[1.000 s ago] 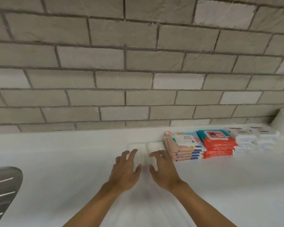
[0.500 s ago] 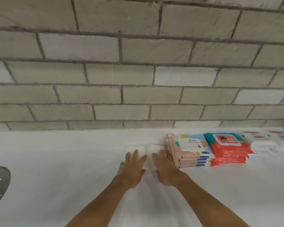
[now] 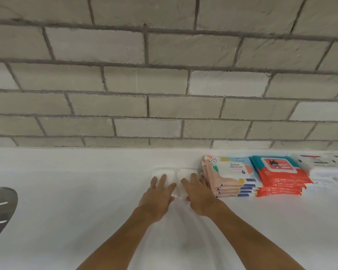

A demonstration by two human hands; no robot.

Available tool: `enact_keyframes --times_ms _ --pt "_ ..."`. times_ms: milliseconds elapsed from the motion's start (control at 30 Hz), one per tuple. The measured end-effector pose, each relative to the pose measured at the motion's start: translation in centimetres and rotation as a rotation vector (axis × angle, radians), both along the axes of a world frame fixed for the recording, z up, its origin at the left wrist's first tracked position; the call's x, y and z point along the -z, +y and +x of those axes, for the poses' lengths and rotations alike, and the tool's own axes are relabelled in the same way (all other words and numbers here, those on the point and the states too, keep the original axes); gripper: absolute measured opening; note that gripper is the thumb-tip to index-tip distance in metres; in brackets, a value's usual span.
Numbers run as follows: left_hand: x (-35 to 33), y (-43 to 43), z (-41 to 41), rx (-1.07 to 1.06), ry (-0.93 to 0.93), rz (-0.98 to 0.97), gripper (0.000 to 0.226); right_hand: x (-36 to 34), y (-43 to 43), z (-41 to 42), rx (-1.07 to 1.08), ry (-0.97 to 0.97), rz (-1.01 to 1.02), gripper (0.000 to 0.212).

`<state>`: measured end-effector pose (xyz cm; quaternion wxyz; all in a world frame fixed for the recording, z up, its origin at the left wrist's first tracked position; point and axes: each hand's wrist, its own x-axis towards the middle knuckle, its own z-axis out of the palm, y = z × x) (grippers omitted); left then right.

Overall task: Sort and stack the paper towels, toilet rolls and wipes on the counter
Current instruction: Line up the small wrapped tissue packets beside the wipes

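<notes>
- Both arms reach straight forward over the white counter (image 3: 66,191), side by side.
- The left hand (image 3: 158,195) lies palm down with straight fingers, flat on a white pack (image 3: 162,171).
- The right hand (image 3: 198,195) lies the same way, fingers spread flat on a second white pack (image 3: 186,172) just beside the first.
- Both packs sit near the brick wall (image 3: 164,106), just left of the peach wipes stack (image 3: 230,176); the red wipes stack (image 3: 279,174) follows.
</notes>
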<state>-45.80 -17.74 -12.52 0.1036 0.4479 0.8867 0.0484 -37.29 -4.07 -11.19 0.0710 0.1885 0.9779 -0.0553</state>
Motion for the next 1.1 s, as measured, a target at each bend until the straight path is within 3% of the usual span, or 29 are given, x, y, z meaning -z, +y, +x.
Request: enact_keyframes --times_ms 267,1100 --pt "0.1 -0.6 -0.2 -0.006 0.024 0.007 0.050 -0.1 -0.2 0.0 -0.028 0.015 0.016 0.050" --pt "3.2 -6.0 -5.4 -0.041 -0.068 0.159 0.051 -0.3 -4.1 -3.6 -0.096 0.058 -0.136 0.047"
